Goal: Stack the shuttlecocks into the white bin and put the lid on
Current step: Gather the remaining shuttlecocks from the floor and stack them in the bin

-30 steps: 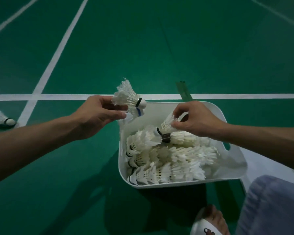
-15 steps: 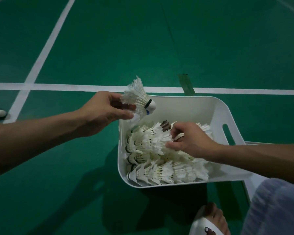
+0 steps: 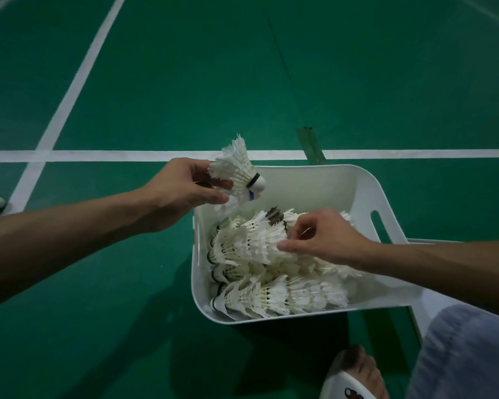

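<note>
White bin (image 3: 314, 180) at my four o'clock, stacked rows (image 3: 257, 246) lying inside. My left hand (image 3: 185, 191) pinches two nested shuttlecocks (image 3: 239, 171) above its eleven o'clock corner. My right hand (image 3: 323, 240) lies curled on the rows, pinching or not I cannot tell. Best feed them cork-first, gently.

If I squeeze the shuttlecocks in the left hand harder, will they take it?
Probably not: the left hand holds the shuttlecocks by thin, frayed-looking feathers, which likely bend or snap. They look light, so a gentle pinch should do. Round cork tips suggest they would roll if dropped.
</note>
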A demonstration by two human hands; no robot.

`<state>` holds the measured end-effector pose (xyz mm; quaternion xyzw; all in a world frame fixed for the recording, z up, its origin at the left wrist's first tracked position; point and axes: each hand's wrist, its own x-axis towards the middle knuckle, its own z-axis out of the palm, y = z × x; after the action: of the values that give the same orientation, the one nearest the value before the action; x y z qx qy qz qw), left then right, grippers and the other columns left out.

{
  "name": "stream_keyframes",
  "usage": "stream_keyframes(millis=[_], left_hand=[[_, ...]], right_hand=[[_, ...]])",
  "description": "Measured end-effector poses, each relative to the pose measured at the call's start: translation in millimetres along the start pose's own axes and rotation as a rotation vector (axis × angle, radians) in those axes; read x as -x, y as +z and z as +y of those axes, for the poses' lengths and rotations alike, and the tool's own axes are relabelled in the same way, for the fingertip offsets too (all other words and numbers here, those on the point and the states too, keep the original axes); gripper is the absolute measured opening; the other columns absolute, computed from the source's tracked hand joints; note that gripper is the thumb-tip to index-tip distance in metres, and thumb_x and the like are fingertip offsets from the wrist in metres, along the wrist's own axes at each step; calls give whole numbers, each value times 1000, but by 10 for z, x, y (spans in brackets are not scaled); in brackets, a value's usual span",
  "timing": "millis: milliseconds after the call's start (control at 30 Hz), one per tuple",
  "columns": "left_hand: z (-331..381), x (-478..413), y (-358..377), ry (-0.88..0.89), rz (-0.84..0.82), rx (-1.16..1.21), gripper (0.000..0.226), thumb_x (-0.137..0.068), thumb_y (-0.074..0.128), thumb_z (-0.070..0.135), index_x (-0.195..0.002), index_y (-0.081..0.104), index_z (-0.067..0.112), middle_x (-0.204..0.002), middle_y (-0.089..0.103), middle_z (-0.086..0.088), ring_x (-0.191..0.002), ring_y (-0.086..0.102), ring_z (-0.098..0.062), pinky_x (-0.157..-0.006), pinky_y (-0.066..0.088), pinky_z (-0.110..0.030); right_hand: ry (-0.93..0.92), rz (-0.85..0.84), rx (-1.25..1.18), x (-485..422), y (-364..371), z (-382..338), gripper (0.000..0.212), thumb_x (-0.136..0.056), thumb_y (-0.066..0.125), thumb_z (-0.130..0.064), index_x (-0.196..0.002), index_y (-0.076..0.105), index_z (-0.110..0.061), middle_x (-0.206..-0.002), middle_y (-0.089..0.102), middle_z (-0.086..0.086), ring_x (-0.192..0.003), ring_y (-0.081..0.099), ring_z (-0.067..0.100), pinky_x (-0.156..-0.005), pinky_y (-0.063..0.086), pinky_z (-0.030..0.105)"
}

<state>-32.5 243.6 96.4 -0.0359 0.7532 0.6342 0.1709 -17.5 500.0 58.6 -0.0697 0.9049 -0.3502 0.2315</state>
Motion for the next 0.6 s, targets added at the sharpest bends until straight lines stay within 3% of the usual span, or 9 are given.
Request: stream_keyframes(millis=[133, 233, 400, 533, 600], left_hand=[[45, -52, 88, 19, -24, -22, 39, -74, 68, -15, -95, 70, 17, -98, 74, -1, -92, 68, -10, -79, 52, -13], [87, -106, 168, 27, -29, -112, 34, -73, 71, -12, -92, 71, 16, -96, 74, -3, -93, 69, -15, -76, 53, -14], [128, -178, 306, 7, -68, -197, 31, -72, 73, -9, -98, 71, 7, -94, 75, -4, -92, 70, -18, -79, 54, -20], [135, -212, 375, 2, -92, -215, 30, -72, 73, -10, -95, 72, 10, -89, 75, -1, -87, 70, -14, -78, 54, -24], [152, -214, 385, 9, -102, -238, 29, -73, 72, -9, -94, 71, 11, -88, 75, 1, -82, 70, -10, -72, 54, -19]], right_hand=[[-21, 93, -4, -87, -168, -88, 35, -75, 72, -44, -81, 66, -10, -77, 70, 2, -71, 69, 16, -70, 60, 33], [-130, 246, -13, -191, -290, -193, 30, -76, 75, -36, -93, 59, -17, -96, 64, -6, -85, 65, 6, -71, 58, 24], [-427, 272, 63, -310, -342, -335, 63, -71, 83, -24, -125, 51, -24, -130, 49, -7, -107, 53, 6, -76, 55, 17], [-472, 304, 81, -382, -327, -359, 68, -71, 83, -19, -127, 46, -24, -130, 45, -11, -109, 52, 7, -82, 53, 22], [-506, 311, 86, -381, -363, -376, 69, -71, 83, -20, -129, 45, -25, -133, 40, -15, -104, 52, 5, -78, 52, 16]])
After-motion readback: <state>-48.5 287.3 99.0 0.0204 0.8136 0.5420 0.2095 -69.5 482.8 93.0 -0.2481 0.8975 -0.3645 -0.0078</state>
